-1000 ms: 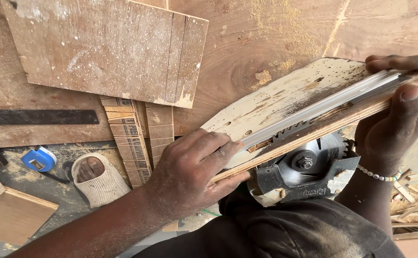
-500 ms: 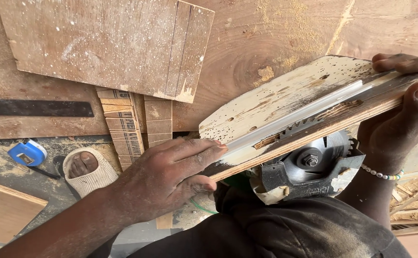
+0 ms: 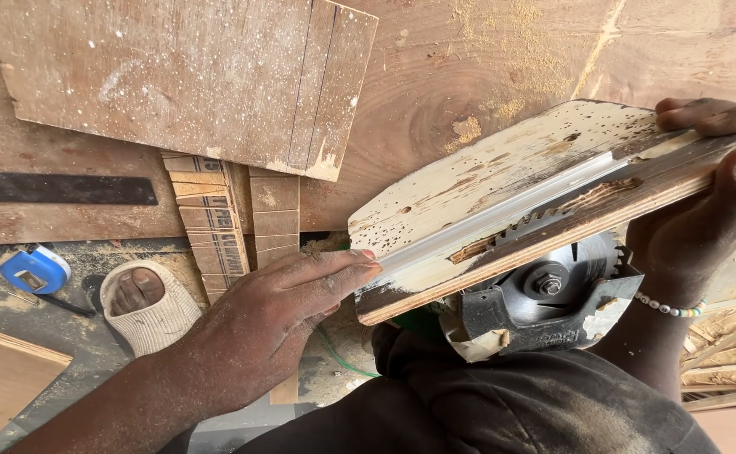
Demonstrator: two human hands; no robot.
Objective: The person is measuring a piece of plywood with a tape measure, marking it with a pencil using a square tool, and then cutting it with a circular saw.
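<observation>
- Since a moment ago, your left hand [image 3: 280, 307] slid along the painted board [image 3: 503, 197], fingers flat on its near end.
- Your right hand [image 3: 704, 210] grips the far end over the circular saw [image 3: 545, 294].
- Keep fingertips clear of the teeth.

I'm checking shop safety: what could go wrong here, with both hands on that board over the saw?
The left hand fingertips rest on the board near the toothed circular saw blade; a slip might bring them into the teeth. The right hand grips only the board's end, so it might twist or kick.
</observation>
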